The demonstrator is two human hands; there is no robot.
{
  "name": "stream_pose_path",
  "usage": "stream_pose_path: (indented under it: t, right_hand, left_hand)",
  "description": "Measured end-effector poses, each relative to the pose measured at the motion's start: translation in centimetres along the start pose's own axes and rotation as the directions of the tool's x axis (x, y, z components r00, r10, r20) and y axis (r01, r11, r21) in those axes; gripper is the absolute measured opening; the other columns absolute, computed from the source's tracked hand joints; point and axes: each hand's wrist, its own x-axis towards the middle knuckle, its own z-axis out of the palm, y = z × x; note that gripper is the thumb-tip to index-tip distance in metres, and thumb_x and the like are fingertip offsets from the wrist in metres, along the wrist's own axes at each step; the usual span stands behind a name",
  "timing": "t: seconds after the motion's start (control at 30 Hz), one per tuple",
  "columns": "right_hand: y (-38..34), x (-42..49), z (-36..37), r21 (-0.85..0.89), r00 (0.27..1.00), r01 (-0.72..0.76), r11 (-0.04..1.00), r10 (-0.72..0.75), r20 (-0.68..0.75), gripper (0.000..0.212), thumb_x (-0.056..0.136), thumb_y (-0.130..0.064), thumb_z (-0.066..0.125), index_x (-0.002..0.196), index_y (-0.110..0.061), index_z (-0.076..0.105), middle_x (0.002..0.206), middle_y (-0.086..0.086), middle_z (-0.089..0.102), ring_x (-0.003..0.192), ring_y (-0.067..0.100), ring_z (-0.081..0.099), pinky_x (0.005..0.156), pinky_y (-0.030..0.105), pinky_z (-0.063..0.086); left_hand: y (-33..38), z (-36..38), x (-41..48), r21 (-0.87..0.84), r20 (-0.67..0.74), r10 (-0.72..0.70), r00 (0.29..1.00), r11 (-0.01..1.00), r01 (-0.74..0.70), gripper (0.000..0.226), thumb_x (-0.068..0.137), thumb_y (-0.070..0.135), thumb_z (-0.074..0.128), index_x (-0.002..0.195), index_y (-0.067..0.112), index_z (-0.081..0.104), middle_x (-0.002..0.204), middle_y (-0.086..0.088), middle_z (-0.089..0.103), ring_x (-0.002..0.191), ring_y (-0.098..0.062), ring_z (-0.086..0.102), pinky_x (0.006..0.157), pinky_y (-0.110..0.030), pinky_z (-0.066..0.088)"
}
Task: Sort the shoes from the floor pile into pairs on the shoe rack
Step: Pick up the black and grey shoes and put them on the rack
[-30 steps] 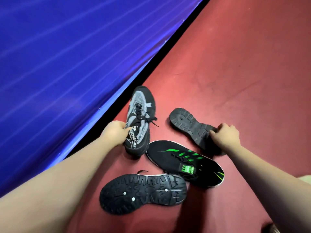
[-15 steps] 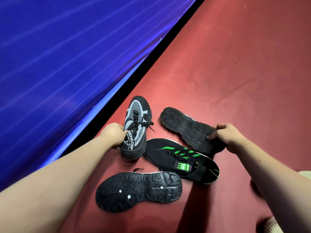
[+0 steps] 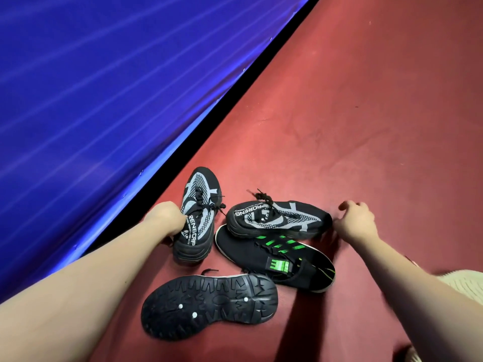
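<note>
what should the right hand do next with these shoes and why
Probably close the right hand on the toe end of the tipped grey shoe and lift it. It matches the upright grey shoe that the left hand grips at the heel, it lies on its side on the green-striped shoe, and the right hand hovers empty just beside it.

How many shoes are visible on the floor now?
4: a grey-patterned shoe in the left hand, its mate lying across the green-striped shoe, and a sole-up shoe nearest. Others may be out of view.
</note>
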Motion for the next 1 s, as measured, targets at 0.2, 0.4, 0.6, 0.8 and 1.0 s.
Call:
stream_pose_path:
  t: [0.2, 0.4, 0.6, 0.8, 1.0]
  right_hand:
    - [-1.5, -0.1, 0.7, 0.080, 0.999, 0.023, 0.997, -0.019, -0.043, 0.027, 0.079, -0.015, 0.052, 0.102, -0.005, 0.062, 0.107, 0.025, 0.059, 0.101, 0.041, 0.058, 0.086, 0.041, 0.050]
    - [-3.9, -1.6, 0.0, 0.191, 0.986, 0.085, 0.978, -0.054, -0.160, 0.024, 0.090, -0.024, 0.051, 0.104, -0.007, 0.059, 0.100, 0.020, 0.066, 0.095, 0.036, 0.062, 0.078, 0.036, 0.047]
    - [-10.2, -6.2, 2.4, 0.173, 0.981, 0.174, 0.969, -0.186, 0.055, 0.055, 0.090, -0.057, 0.043, 0.062, -0.011, 0.054, 0.061, 0.007, 0.055, 0.063, 0.028, 0.058, 0.058, 0.026, 0.038]
    - [-11.3, -7.0, 5.5, 0.514, 0.713, -0.594, 0.619, 0.109, 0.692, 0.036, 0.097, -0.044, 0.043, 0.085, -0.011, 0.048, 0.024, -0.001, 0.038, 0.015, 0.009, 0.031, 0.032, 0.005, 0.020]
    - [-10.9, -6.5, 4.6, 0.672, 0.836, -0.528, 0.520, 0.179, 0.518, 0.007, 0.092, -0.008, 0.048, 0.091, -0.002, 0.051, 0.043, 0.011, 0.059, 0.031, 0.021, 0.056, 0.033, 0.021, 0.047]
  left_hand:
    - [0.5, 0.4, 0.0, 0.069, -0.006, 0.069, 0.998, 0.995, -0.068, 0.029, 0.093, 0.021, 0.051, 0.092, -0.002, 0.068, 0.093, -0.022, 0.072, 0.081, -0.034, 0.071, 0.073, -0.042, 0.060]
    - [0.6, 0.5, 0.2, 0.033, 0.000, 0.054, 0.999, 0.998, -0.054, 0.026, 0.092, 0.018, 0.051, 0.088, -0.003, 0.066, 0.087, -0.025, 0.071, 0.073, -0.035, 0.072, 0.066, -0.045, 0.060]
    - [0.6, 0.6, 0.2, 0.000, 0.012, 0.040, 0.999, 0.999, -0.040, 0.029, 0.093, 0.018, 0.051, 0.093, -0.007, 0.065, 0.087, -0.028, 0.070, 0.072, -0.039, 0.071, 0.066, -0.049, 0.060]
    - [0.4, 0.5, -0.1, 0.067, 0.029, 0.046, 0.998, 0.997, -0.048, 0.029, 0.094, 0.020, 0.050, 0.091, -0.005, 0.065, 0.089, -0.024, 0.071, 0.071, -0.037, 0.071, 0.062, -0.041, 0.060]
    - [0.2, 0.5, 0.0, 0.043, 0.046, 0.017, 0.999, 0.999, -0.019, 0.028, 0.094, 0.017, 0.049, 0.093, -0.005, 0.066, 0.086, -0.025, 0.070, 0.068, -0.037, 0.071, 0.062, -0.044, 0.060]
